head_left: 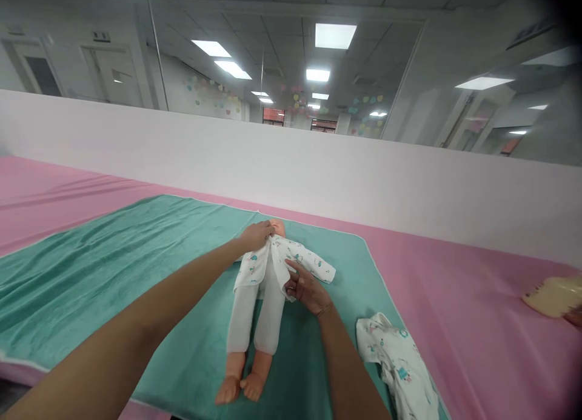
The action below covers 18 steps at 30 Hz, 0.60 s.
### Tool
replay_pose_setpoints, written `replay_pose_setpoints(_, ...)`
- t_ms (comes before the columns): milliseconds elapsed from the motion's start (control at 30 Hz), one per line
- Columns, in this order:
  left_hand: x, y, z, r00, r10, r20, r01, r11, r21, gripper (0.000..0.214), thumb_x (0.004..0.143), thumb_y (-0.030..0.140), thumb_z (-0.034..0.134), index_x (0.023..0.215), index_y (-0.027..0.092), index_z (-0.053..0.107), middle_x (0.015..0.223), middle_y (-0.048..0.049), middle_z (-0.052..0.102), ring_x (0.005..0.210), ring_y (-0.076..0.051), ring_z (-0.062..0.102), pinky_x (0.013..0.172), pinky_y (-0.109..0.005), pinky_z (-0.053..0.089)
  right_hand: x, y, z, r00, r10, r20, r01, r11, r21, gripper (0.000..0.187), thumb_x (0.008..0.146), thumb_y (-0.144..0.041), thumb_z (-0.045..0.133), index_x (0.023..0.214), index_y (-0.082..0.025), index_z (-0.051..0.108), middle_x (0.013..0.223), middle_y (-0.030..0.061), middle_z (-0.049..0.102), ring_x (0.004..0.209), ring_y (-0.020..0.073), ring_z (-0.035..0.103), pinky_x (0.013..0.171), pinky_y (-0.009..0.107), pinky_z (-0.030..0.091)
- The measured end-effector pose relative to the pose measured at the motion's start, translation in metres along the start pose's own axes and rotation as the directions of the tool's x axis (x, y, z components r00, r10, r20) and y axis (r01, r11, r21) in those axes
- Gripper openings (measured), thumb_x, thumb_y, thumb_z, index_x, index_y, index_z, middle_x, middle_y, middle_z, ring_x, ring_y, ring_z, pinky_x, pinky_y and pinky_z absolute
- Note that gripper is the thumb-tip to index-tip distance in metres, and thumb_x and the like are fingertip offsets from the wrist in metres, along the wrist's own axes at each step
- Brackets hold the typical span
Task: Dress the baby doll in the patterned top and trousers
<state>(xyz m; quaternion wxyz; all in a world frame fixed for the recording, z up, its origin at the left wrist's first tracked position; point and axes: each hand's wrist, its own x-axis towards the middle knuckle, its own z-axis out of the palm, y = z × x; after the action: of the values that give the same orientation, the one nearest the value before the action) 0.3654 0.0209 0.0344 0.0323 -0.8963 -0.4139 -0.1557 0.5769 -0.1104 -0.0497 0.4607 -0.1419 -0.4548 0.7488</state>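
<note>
A baby doll lies on its back on a teal towel, feet toward me, in white leggings and a printed white top. My left hand is closed on the top's fabric at the doll's neck, covering most of its head. My right hand rests at the doll's right side, fingers pinching the lower edge of the top.
A second printed white garment lies crumpled at the towel's right corner. The towel covers a pink mat backed by a low white wall. A cream-coloured object sits at the far right edge.
</note>
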Motion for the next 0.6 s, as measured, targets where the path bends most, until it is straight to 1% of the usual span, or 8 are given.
replay_pose_setpoints(133,-0.023,0.028,0.002,0.991,0.044,-0.127,-0.053,0.996,-0.070,0.026,0.080,0.009,0.036,0.088,0.021,0.058,0.102,-0.0037,0.051,0.096,-0.017,0.047,0.078,-0.028,0.039,0.001,0.000,0.010,0.997,0.042,0.070,-0.038,0.998,-0.051,0.063,0.068,-0.035,0.066,0.127,-0.028,0.043,0.132,0.0062,0.038,0.104,0.0173,0.050,0.070,0.023,0.044)
replay_pose_setpoints(233,-0.039,0.055,0.000,0.992,-0.005,-0.125,-0.005,0.996,-0.085,0.021,0.084,0.029,0.041,0.098,0.023,0.056,0.104,-0.0040,0.052,0.097,-0.020,0.047,0.080,-0.033,0.040,0.000,-0.001,0.026,0.976,0.122,0.179,-0.104,0.989,-0.106,0.072,0.064,-0.040,0.069,0.129,-0.027,0.040,0.141,0.0089,0.027,0.112,0.0223,0.047,0.070,0.024,0.045)
replay_pose_setpoints(333,-0.055,0.067,-0.003,0.996,-0.027,-0.082,0.027,1.000,-0.002,0.028,0.076,0.036,0.052,0.101,0.024,0.056,0.105,-0.0054,0.052,0.099,-0.024,0.045,0.080,-0.038,0.041,-0.004,0.000,0.029,0.965,0.170,0.201,-0.142,0.979,-0.146,0.073,0.064,-0.045,0.069,0.128,-0.022,0.043,0.137,0.0137,0.035,0.103,0.0229,0.054,0.064,0.024,0.046)
replay_pose_setpoints(367,-0.060,0.066,-0.004,0.998,-0.012,-0.068,0.014,1.000,0.025,0.027,0.076,0.031,0.052,0.101,0.024,0.056,0.106,-0.0056,0.051,0.100,-0.025,0.045,0.081,-0.039,0.041,-0.005,0.000,0.024,0.982,0.138,0.132,-0.118,0.982,-0.146,0.068,0.066,-0.046,0.067,0.126,-0.021,0.045,0.133,0.0140,0.040,0.098,0.0208,0.057,0.061,0.022,0.046)
replay_pose_setpoints(433,-0.070,0.060,-0.005,0.999,-0.009,-0.051,0.010,1.000,0.025,0.030,0.075,0.019,0.048,0.103,0.024,0.056,0.109,-0.0057,0.050,0.101,-0.024,0.045,0.081,-0.038,0.041,-0.010,-0.001,0.005,0.990,0.004,-0.142,-0.029,0.985,-0.170,0.052,0.073,-0.044,0.061,0.118,-0.020,0.051,0.125,0.0124,0.050,0.089,0.0158,0.059,0.059,0.021,0.046)
replay_pose_setpoints(467,-0.076,0.055,-0.005,0.999,-0.021,-0.045,0.021,1.000,-0.001,0.034,0.074,0.014,0.045,0.106,0.025,0.055,0.112,-0.0055,0.049,0.102,-0.023,0.045,0.081,-0.036,0.041,-0.013,-0.002,-0.008,0.948,-0.074,-0.308,0.009,0.978,-0.207,0.045,0.075,-0.042,0.059,0.112,-0.018,0.054,0.120,0.0116,0.054,0.086,0.0145,0.060,0.059,0.021,0.047)
replay_pose_setpoints(533,-0.087,0.047,-0.004,0.998,-0.051,-0.043,0.047,0.996,-0.074,0.041,0.074,0.010,0.042,0.111,0.025,0.053,0.115,-0.0055,0.048,0.103,-0.021,0.045,0.083,-0.034,0.042,-0.017,-0.004,-0.035,0.800,-0.194,-0.568,0.009,0.950,-0.312,0.036,0.075,-0.040,0.058,0.100,-0.015,0.057,0.109,0.0118,0.060,0.086,0.0162,0.061,0.063,0.024,0.050)
replay_pose_setpoints(600,-0.101,0.042,0.001,0.995,-0.071,-0.070,0.060,0.987,-0.147,0.044,0.076,0.010,0.040,0.117,0.024,0.050,0.118,-0.0060,0.047,0.106,-0.021,0.045,0.087,-0.035,0.041,-0.021,-0.005,-0.058,0.676,-0.317,-0.665,-0.037,0.887,-0.460,0.034,0.075,-0.042,0.055,0.094,-0.014,0.056,0.103,0.0129,0.062,0.092,0.0199,0.061,0.073,0.031,0.052)
